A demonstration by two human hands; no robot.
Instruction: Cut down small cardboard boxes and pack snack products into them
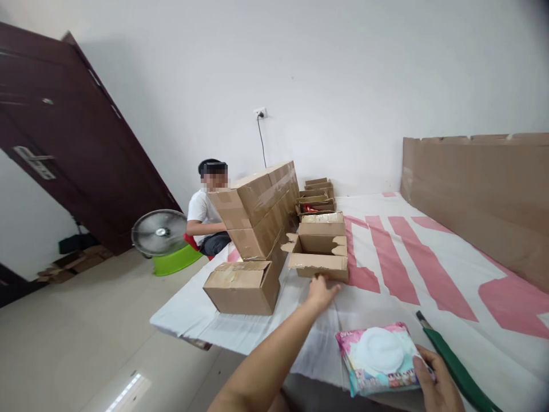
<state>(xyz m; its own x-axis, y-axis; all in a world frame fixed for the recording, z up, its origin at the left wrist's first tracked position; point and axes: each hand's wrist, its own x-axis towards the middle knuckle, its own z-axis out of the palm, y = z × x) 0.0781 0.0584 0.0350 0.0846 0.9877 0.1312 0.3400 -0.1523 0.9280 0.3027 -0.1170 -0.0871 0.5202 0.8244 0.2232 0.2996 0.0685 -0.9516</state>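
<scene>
My right hand (pixel 438 382) grips the right end of a pink and turquoise pack of wet wipes (pixel 381 356) with a white lid, at the table's front edge. My left hand (pixel 322 293) reaches forward to the near side of an open cardboard box (pixel 319 266). Its thumb stands apart from the fingers, whose tips are at the box's lower front and partly hidden. The box's flaps are up and its inside looks dark. A green-handled cutter (pixel 454 360) lies just right of my right hand.
A closed carton (pixel 242 289) sits left of my left arm. Stacked taped cartons (pixel 261 214) rise behind it, and more open boxes (pixel 317 197) line the back. A person (pixel 206 212) sits beyond the stack. A large cardboard sheet (pixel 476 194) borders the right. A fan (pixel 160 232) stands left.
</scene>
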